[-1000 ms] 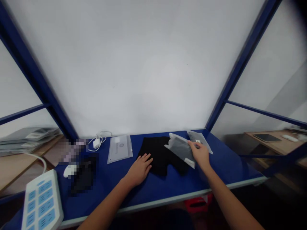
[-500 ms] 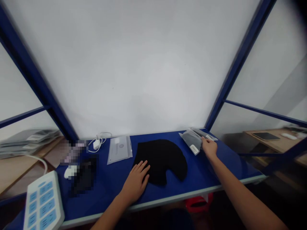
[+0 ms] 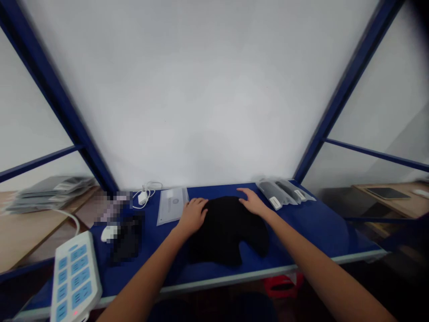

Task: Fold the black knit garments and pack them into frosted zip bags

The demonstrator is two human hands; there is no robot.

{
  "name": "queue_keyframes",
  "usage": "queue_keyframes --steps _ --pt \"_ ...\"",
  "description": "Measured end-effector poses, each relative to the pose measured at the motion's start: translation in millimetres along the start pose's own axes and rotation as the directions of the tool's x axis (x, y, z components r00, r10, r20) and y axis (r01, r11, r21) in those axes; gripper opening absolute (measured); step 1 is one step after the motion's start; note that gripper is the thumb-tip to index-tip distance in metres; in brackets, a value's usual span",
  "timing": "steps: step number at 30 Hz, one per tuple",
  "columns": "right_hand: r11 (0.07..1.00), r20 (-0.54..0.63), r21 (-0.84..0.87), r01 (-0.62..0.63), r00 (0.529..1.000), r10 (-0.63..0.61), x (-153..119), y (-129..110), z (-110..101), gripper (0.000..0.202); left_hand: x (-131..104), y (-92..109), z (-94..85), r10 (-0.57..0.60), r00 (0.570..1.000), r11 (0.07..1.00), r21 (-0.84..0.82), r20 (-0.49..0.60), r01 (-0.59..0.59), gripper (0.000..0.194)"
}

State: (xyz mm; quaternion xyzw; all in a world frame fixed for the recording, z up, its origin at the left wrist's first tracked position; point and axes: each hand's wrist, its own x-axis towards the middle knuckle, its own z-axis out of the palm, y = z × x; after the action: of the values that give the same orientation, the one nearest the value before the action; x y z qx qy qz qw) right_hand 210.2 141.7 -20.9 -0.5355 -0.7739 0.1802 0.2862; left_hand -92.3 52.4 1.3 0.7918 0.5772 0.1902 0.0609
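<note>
A black cloth piece point(image 3: 228, 237), flat and curved like a hood or balaclava, lies on the blue table point(image 3: 301, 241) in front of me. My left hand point(image 3: 193, 217) rests on its upper left edge, fingers stretched out. Over the upper right edge is my right hand point(image 3: 252, 202), its thumb and fingers apart and nothing held. Just left of the cloth lies a flat clear zip bag point(image 3: 172, 206) with print on it. Labelled clear bags point(image 3: 273, 191) with dark contents lie side by side beyond my right forearm.
At the left stand a white power strip point(image 3: 76, 273) with blue sockets, a white mouse-like object point(image 3: 109, 233) and a white charger point(image 3: 143, 197) with its cable. Stacked bags point(image 3: 50, 192) lie on a neighbouring wooden table. A red stool point(image 3: 281, 286) shows below the front edge.
My right hand has let go of the clear bag at the right and moved left to the cloth. My left hand has slid up to the cloth's upper left edge.
</note>
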Motion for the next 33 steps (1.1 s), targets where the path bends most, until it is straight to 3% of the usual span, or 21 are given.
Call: queue_keyframes --steps 2,5,8,10,12,14,15,17,19,22,24,26,28,31,33 --pt "0.996 0.124 -0.007 -0.088 0.988 0.088 21.8 -2.9 7.0 0.05 32.8 -7.4 4.2 -0.07 0.994 0.995 0.076 0.088 0.063 0.041" --pt "0.99 0.244 -0.029 -0.136 0.96 0.139 49.1 -3.9 3.3 0.033 67.3 -18.3 7.0 -0.098 0.978 0.994 0.073 0.183 0.086 0.023" --pt "0.992 0.271 -0.012 -0.125 0.955 0.123 61.1 -10.3 -10.1 0.016 81.7 -25.5 -3.6 -0.089 0.98 0.996 0.03 0.176 0.085 0.013" --pt "0.996 0.23 0.025 -0.089 0.97 0.081 55.9 -18.6 -21.6 0.01 78.7 -26.5 -17.7 -0.071 0.99 0.997 -0.01 0.121 0.073 0.013" --pt "0.997 0.17 0.064 -0.043 0.985 0.032 36.8 -28.0 -32.9 0.013 62.8 -23.5 -32.2 -0.05 0.997 0.997 -0.052 0.062 0.054 0.015" --pt "0.995 0.109 0.094 0.024 0.993 -0.034 3.5 -35.1 -40.9 0.017 33.0 -16.7 -40.5 -0.015 1.0 0.995 -0.102 0.017 0.017 0.016" --pt "0.987 0.058 0.105 0.118 0.991 -0.124 -17.3 -36.9 -42.9 0.017 13.6 -12.2 -40.7 0.018 1.0 0.989 -0.149 -0.006 -0.019 0.015" --pt "0.965 0.043 0.113 0.238 0.969 -0.244 -61.4 -36.4 -42.4 0.017 -29.2 -3.4 -32.5 0.097 0.995 0.976 -0.198 -0.002 -0.096 0.018" --pt "0.963 0.132 0.09 0.256 0.955 -0.266 -99.9 -32.7 -38.2 0.02 -69.7 2.8 -16.4 0.154 0.987 0.97 -0.201 0.053 -0.14 0.017" --pt "0.966 0.179 0.02 0.257 0.95 -0.256 -129.4 -32.9 -32.9 0.023 -109.2 4.8 7.0 0.162 0.982 0.966 -0.217 0.094 -0.138 0.022" --pt "0.966 0.113 0.006 0.26 0.959 -0.258 -127.6 -44.0 -31.1 0.022 -118.6 4.0 15.3 0.099 0.994 0.965 -0.249 0.041 -0.086 0.023" --pt "0.96 0.031 0.041 0.276 0.96 -0.278 -112.9 -64.8 -26.0 0.02 -118.7 4.5 18.3 -0.031 0.996 0.966 -0.259 -0.081 0.009 0.025" --pt "0.941 0.007 0.11 0.32 0.947 -0.322 -90.3 -91.2 -12.6 0.023 -114.6 6.6 19.4 -0.227 0.952 0.96 -0.214 -0.205 0.183 0.032" --pt "0.904 0.147 0.187 0.386 0.898 -0.414 -48.4 -128.7 22.8 0.031 -107.4 10.5 22.5 -0.447 0.855 0.893 -0.071 -0.262 0.445 0.046" --pt "0.925 0.354 0.181 0.335 0.855 -0.379 -18.1 -147.4 48.7 0.053 -103.7 12.3 24.5 -0.503 0.828 0.855 0.003 -0.247 0.519 0.049"
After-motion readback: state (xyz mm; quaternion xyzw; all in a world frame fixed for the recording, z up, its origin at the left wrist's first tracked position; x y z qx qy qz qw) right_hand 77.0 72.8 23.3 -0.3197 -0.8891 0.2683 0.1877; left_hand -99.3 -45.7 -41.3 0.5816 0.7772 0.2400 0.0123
